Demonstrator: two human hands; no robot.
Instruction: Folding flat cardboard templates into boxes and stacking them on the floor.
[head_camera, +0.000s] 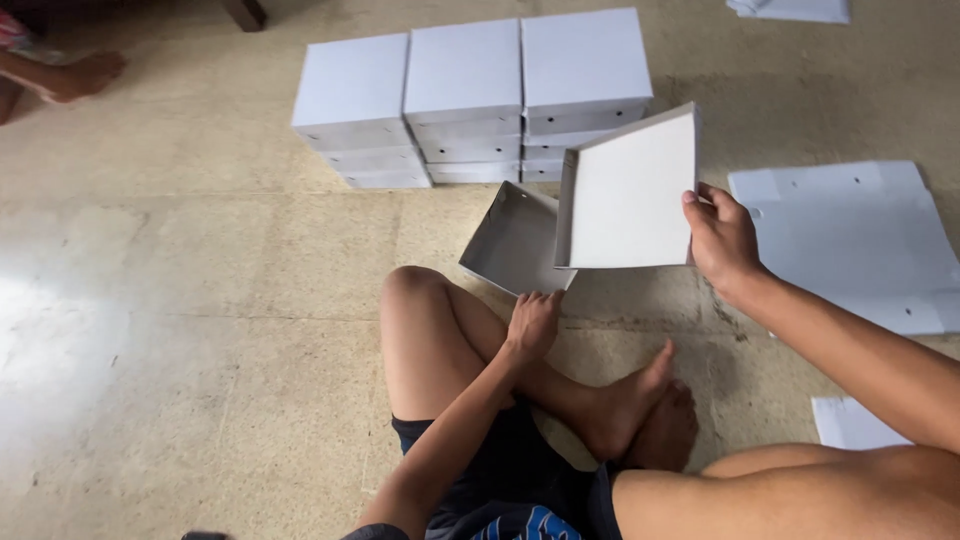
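Note:
I sit cross-legged on the floor. My left hand (532, 322) grips the near edge of an open white box bottom (512, 240), tilted above my knee. My right hand (722, 240) holds the right edge of a white box lid (630, 195), raised upright beside and partly in front of the box bottom. The lid's inner side faces me.
Three stacks of closed white boxes (470, 95) stand side by side on the floor ahead. Flat unfolded cardboard sheets (860, 235) lie at my right, more (790, 10) at the top right. Another person's foot (80, 75) rests at the top left.

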